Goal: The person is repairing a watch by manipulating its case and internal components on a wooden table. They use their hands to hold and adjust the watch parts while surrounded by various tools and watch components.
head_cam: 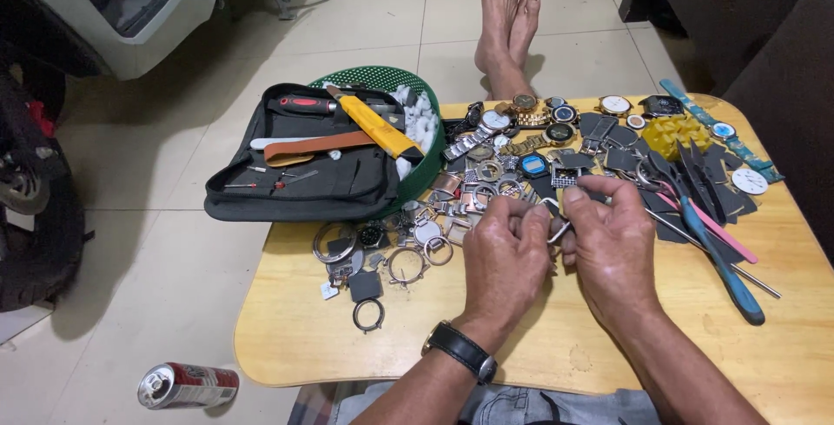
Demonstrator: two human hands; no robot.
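Both hands meet over the middle of a low wooden tabletop (pixel 304 338), its pale yellow surface scuffed and its corners rounded. The left hand (pixel 504 260) is curled, knuckles up, fingers bent inward, and pinches one side of a small metal watch case (pixel 556 221), a shiny silver ring-shaped piece. The right hand (pixel 612 247) is bent the same way, with thumb and forefinger closed on the other side of the case, just above the tabletop. A black strap wristwatch (pixel 460 351) with a steel edge sits on the left wrist.

Beyond the hands lies a dense scatter of watch parts (pixel 452 208): round steel bezels, flat glass discs, linked metal bracelets, whole watches with gold and silver cases. A loose dark ring (pixel 368 315) lies alone nearer the tabletop's edge. To the right rests a blue-handled tool (pixel 725 273) beside a thin pink one (pixel 712 230). At the left, an open black fabric tool pouch (pixel 295 182) holds a yellow-handled tool (pixel 378 125) and rests partly over a green plastic basket (pixel 382 76). On the tiled floor (pixel 174 217) lies a dented drink can (pixel 187 384), on its side.
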